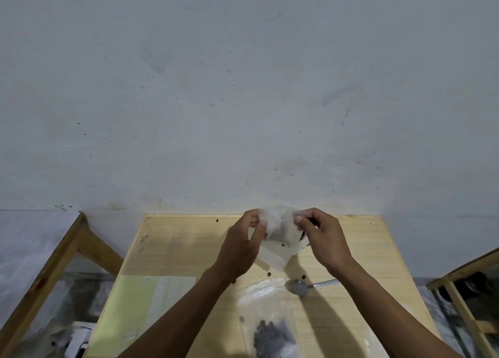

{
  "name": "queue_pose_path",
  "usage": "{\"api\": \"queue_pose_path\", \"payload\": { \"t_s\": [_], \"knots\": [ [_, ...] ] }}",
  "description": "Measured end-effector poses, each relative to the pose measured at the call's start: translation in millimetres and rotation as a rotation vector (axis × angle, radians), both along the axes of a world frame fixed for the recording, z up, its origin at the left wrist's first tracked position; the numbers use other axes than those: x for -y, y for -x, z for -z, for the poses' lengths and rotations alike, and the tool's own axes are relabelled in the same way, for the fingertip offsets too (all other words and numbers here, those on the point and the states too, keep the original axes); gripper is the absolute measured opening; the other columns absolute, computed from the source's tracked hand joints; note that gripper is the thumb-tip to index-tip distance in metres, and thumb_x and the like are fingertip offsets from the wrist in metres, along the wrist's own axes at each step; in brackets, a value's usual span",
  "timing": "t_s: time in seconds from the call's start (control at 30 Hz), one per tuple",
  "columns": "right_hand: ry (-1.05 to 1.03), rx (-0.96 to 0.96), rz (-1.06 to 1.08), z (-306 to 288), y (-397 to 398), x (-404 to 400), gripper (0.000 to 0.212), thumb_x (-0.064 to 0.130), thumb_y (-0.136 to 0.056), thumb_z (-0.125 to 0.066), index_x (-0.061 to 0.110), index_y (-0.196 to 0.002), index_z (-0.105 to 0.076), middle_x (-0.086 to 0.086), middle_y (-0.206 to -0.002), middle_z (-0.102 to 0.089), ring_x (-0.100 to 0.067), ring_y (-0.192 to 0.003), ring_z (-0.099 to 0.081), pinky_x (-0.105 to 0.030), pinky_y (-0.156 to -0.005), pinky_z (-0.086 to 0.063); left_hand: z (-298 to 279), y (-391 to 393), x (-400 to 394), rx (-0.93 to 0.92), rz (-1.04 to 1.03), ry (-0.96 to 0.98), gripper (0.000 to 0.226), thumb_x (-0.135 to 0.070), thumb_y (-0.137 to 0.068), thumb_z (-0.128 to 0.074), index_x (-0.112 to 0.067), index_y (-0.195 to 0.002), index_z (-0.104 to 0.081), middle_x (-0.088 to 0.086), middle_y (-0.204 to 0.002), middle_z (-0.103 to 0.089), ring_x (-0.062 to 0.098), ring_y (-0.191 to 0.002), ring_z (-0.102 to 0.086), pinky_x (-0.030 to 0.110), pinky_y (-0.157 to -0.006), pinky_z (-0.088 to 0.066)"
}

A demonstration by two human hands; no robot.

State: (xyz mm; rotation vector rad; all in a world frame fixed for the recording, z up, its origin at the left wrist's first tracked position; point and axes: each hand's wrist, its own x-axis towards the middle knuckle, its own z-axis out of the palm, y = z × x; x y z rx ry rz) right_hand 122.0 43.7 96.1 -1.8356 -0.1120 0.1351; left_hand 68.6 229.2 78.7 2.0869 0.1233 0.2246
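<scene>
Head view: the left hand (243,245) and the right hand (322,238) each pinch a top corner of a small clear pouch (279,233) with dark grains inside. They hold it up over the far part of the counter (189,238), near the wall. Closer in, a spoon (298,287) lies on the counter beside a flat bag (272,328) of dark beads.

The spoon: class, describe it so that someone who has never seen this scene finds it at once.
Find the pale wooden table against the wall. Below the right hand lies the spoon, bowl pointing left. It alone is shiny metal; the bag beside it is clear plastic.
</scene>
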Motion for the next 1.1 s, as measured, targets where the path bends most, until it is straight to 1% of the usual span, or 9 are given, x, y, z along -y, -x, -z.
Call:
{"api": "queue_pose_path", "payload": {
  "t_s": [0.1,0.2,0.37,0.5,0.63,0.73,0.8,0.97,1.1],
  "knots": [
    [0.059,0.016,-0.088,-2,1,3,0.014,0.009,-0.093,-0.061,0.014,-0.083,-0.07,0.0,-0.076,-0.07,-0.007,-0.069,-0.061,-0.019,-0.064,-0.048,-7,-4,-6,0.022,-0.003,-0.028,0.008,-0.019,-0.095,-0.058,-0.02,-0.096,-0.065,-0.009,-0.094,-0.07,0.002,-0.09,-0.062,0.009,-0.077,-0.045],
    [0.141,0.07,-0.156,-6,1,7,0.014,0.009,-0.094,-0.06,0.015,-0.083,-0.068,0.004,-0.076,-0.068,-0.004,-0.068,-0.059,-0.015,-0.061,-0.046,-10,-6,-11,0.062,-0.049,-0.044,0.014,-0.011,-0.093,-0.061,-0.019,-0.081,-0.062,-0.009,-0.08,-0.069,0.006,-0.078,-0.061,0.009,-0.068,-0.042],
    [0.218,0.129,-0.178,-9,-4,12,0.015,0.012,-0.095,-0.059,0.018,-0.083,-0.066,0.005,-0.083,-0.069,-0.005,-0.073,-0.058,-0.018,-0.061,-0.046,-11,-10,-21,0.145,0.036,-0.198,0.014,-0.009,-0.094,-0.056,-0.016,-0.083,-0.059,-0.013,-0.08,-0.067,0.009,-0.078,-0.062,0.022,-0.07,-0.048],
    [0.266,0.182,-0.141,-13,-5,9,0.016,0.011,-0.095,-0.058,0.018,-0.082,-0.064,0.008,-0.084,-0.069,-0.003,-0.078,-0.059,-0.012,-0.061,-0.041,-20,-13,-23,0.262,0.095,-0.348,0.013,-0.003,-0.092,-0.055,-0.011,-0.082,-0.058,-0.008,-0.076,-0.062,0.012,-0.067,-0.054,0.022,-0.064,-0.041],
    [0.338,0.267,-0.216,-22,-2,6,0.005,0.023,-0.091,-0.064,0.027,-0.089,-0.064,0.012,-0.09,-0.065,-0.005,-0.085,-0.058,-0.017,-0.07,-0.044,-25,-11,-26,0.289,0.105,-0.38,0.009,-0.008,-0.092,-0.056,-0.011,-0.084,-0.058,-0.006,-0.076,-0.063,0.013,-0.068,-0.056,0.025,-0.069,-0.043],
    [0.485,0.354,-0.312,-23,-1,0,0.008,0.032,-0.088,-0.066,0.032,-0.095,-0.063,0.013,-0.092,-0.061,-0.005,-0.09,-0.054,-0.022,-0.073,-0.041,-25,-7,-24,0.306,0.173,-0.451,0.007,-0.018,-0.092,-0.056,-0.016,-0.086,-0.059,-0.011,-0.079,-0.063,0.01,-0.07,-0.058,0.029,-0.074,-0.047],
    [0.545,0.411,-0.345,-24,0,-8,0.006,0.032,-0.088,-0.064,0.029,-0.093,-0.064,0.015,-0.09,-0.058,-0.006,-0.088,-0.052,-0.024,-0.074,-0.038,-25,-4,-19,0.306,0.19,-0.459,0.007,-0.02,-0.092,-0.057,-0.018,-0.086,-0.059,-0.011,-0.077,-0.061,0.011,-0.069,-0.058,0.032,-0.073,-0.048],
    [0.586,0.457,-0.38,-22,3,-17,0.006,0.031,-0.091,-0.059,0.026,-0.088,-0.062,0.014,-0.087,-0.056,-0.008,-0.086,-0.049,-0.033,-0.078,-0.041,-26,7,-10,0.3,0.118,-0.497,0.007,-0.016,-0.09,-0.056,-0.015,-0.083,-0.056,-0.007,-0.072,-0.057,0.019,-0.059,-0.05,0.034,-0.067,-0.045],
    [0.611,0.482,-0.395,-24,5,-18,0.009,0.033,-0.091,-0.058,0.028,-0.084,-0.06,0.013,-0.086,-0.058,-0.01,-0.083,-0.051,-0.038,-0.078,-0.042,-25,12,-9,0.267,0.097,-0.474,0.008,-0.014,-0.09,-0.052,-0.014,-0.082,-0.054,-0.006,-0.071,-0.055,0.02,-0.058,-0.047,0.03,-0.062,-0.037]
  ]
}}
